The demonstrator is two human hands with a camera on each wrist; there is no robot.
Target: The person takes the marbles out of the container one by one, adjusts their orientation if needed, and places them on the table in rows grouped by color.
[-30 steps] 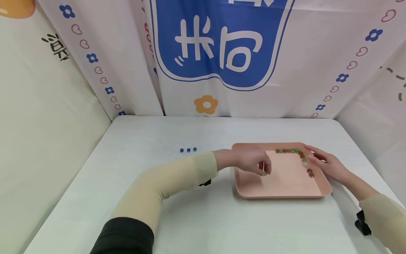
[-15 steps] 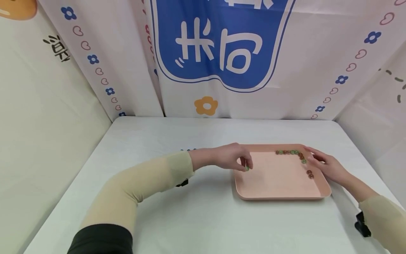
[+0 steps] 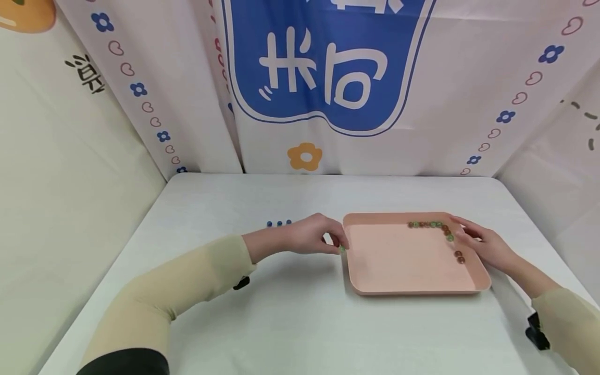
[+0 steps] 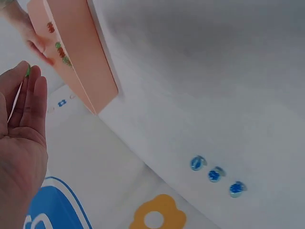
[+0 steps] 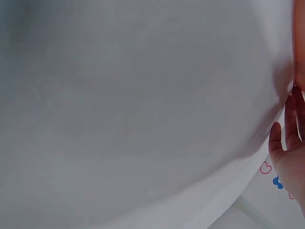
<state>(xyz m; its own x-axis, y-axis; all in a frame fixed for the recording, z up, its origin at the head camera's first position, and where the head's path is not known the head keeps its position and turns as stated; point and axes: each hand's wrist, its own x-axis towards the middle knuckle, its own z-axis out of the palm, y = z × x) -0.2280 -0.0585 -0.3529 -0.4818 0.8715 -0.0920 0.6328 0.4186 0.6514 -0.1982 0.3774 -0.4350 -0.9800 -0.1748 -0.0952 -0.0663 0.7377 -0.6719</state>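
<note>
In the head view my left hand (image 3: 314,237) pinches a small green marble (image 3: 342,249) between thumb and fingertips, just beside the tray's left rim. The left wrist view shows that green marble (image 4: 28,70) at the fingertips. A pink rectangular tray (image 3: 403,265) lies on the right of the table. My right hand (image 3: 489,245) holds the tray at its far right side, thumb over the rim and fingers along the outside. Inside the tray, several brown and green marbles (image 3: 424,224) line the far edge and bend down the right side, with two brown marbles (image 3: 459,257) a little apart.
Three blue marbles (image 3: 279,223) sit in a short row on the white table (image 3: 300,323), behind my left forearm. A printed curtain (image 3: 412,151) hangs at the table's far edge. Pale walls (image 3: 70,182) stand at both sides.
My left hand has moved left, from above the tray to just outside its left rim, with the green marble still pinched. The right hand has stayed on the tray.
</note>
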